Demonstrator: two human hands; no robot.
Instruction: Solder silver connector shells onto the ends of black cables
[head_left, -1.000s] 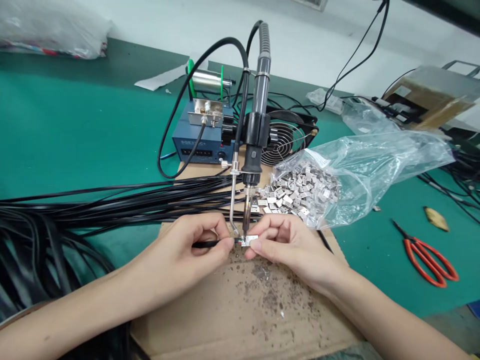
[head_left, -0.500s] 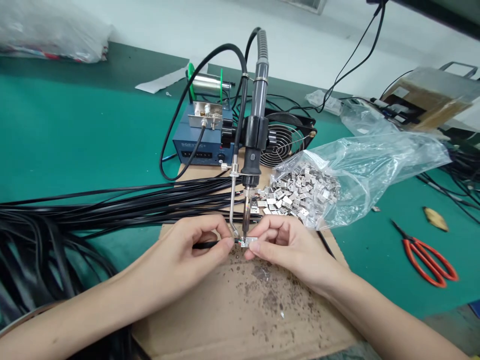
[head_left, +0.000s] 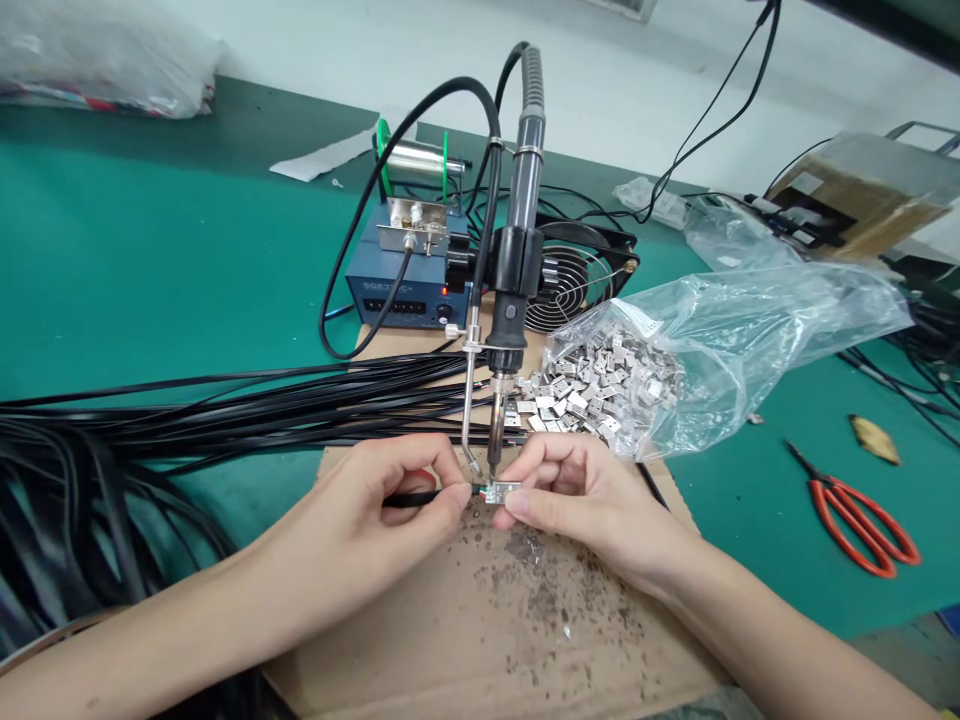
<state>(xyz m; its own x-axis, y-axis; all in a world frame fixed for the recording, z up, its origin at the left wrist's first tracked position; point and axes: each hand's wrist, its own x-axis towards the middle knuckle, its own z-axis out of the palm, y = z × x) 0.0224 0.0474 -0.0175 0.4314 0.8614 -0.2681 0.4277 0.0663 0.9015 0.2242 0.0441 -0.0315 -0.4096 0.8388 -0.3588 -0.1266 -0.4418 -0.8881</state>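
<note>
Between thumb and fingers, my left hand [head_left: 409, 495] pinches a black cable [head_left: 411, 499] near its stripped end, where small coloured wires show. My right hand [head_left: 566, 488] is closed on a silver USB connector [head_left: 504, 492], its left end meeting the cable's wires. Just above that joint stands the tip of a soldering iron [head_left: 510, 320], clamped upright in a holder. A thin metal feed tube [head_left: 468, 400] runs down beside the iron and bends toward its tip. Whether the tip touches the connector is hard to tell.
Loose USB connectors [head_left: 589, 385] spill from a clear plastic bag [head_left: 750, 350]. Black cables [head_left: 225, 410] lie to the left. Behind stand a blue soldering station [head_left: 409, 285], a solder spool [head_left: 416, 165] and a fan [head_left: 577, 275]. Red-handled cutters [head_left: 855, 515] lie right; stained cardboard [head_left: 450, 620] lies underneath.
The connector and wire ends have shifted slightly down and away from the iron's tip. Both hands keep their grip. A red light now shows brightly on the soldering station.
</note>
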